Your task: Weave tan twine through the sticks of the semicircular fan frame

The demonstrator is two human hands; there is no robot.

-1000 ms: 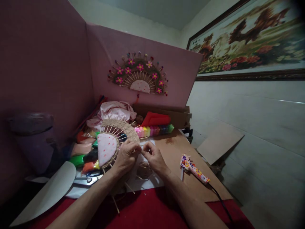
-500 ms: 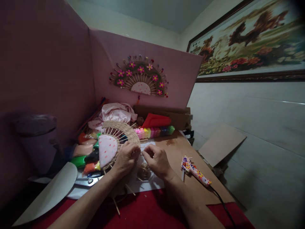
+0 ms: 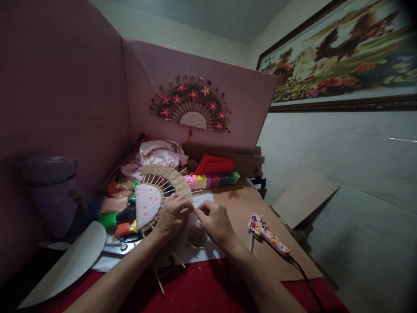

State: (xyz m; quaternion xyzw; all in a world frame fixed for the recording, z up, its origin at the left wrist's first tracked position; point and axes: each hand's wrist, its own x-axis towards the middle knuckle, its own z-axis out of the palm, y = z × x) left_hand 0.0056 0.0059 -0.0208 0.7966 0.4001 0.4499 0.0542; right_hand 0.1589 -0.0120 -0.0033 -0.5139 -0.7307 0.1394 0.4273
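A half-round woven fan [image 3: 167, 173] of thin sticks and tan twine stands tilted in front of me, with a white, pink-spotted half-circle [image 3: 148, 206] at its centre. My left hand [image 3: 174, 215] is closed around the fan's lower right part, which its fingers partly hide. Close beside it, my right hand [image 3: 215, 219] is pinched at the fan's edge, thumb and fingertips almost touching the left fingers. What sits in that pinch is too small to make out. A ball of twine [image 3: 197, 237] lies under the hands on white paper.
A flowered glue gun [image 3: 267, 234] with a black cord rests on cardboard at right. Scissors [image 3: 122, 248], bags of coloured clay [image 3: 109, 221] and a pale card half-disc [image 3: 68, 265] lie at left. Behind, a finished flowered fan [image 3: 192, 104] hangs on the pink panel [image 3: 241, 100].
My right hand has come slightly left, closing the small gap to the left fingertips. The left hand and the fan have hardly moved.
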